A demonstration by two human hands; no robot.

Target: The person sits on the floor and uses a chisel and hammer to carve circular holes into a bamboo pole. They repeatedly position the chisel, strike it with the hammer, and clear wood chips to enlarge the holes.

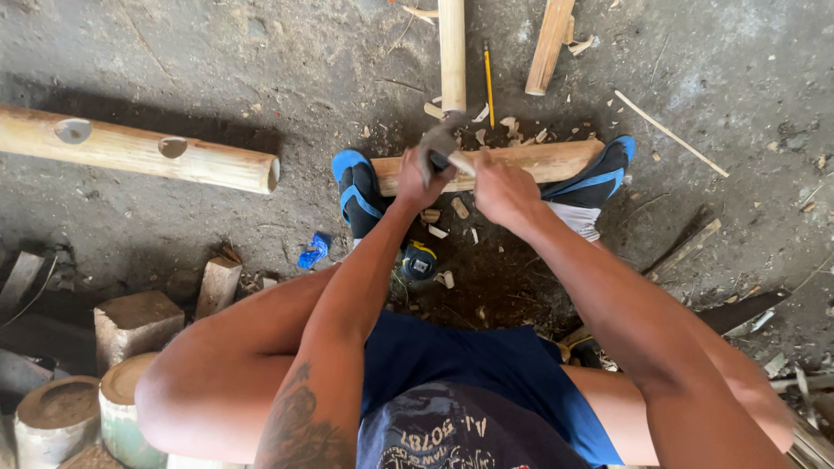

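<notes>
1. The left hand (420, 178) is closed around the handle of a small grey-headed tool (440, 139), apparently a hammer; its head sits just above the bamboo pole (556, 159).
2. The right hand (502, 187) is clenched on a pale, thin piece (461, 162) set against the same pole; what it is cannot be told.
3. That short bamboo pole lies crosswise on the ground, pinned between the person's two feet in blue-and-black sandals (358, 193).
4. The ground is rough, dark grey concrete floor (174, 52), dusty and strewn with pale bamboo chips (512, 128) around the pole.
5. A longer bamboo pole with two round holes (139, 149) lies to the left, well apart from the hands.
6. Two more bamboo lengths (452, 52) reach in from the top edge, with a yellow pencil (489, 82) between them.
7. A yellow-and-black tape measure (420, 260) rests near the left foot.
8. Cut bamboo stumps (61, 417) and wood blocks (135, 320) crowd the lower left corner.
</notes>
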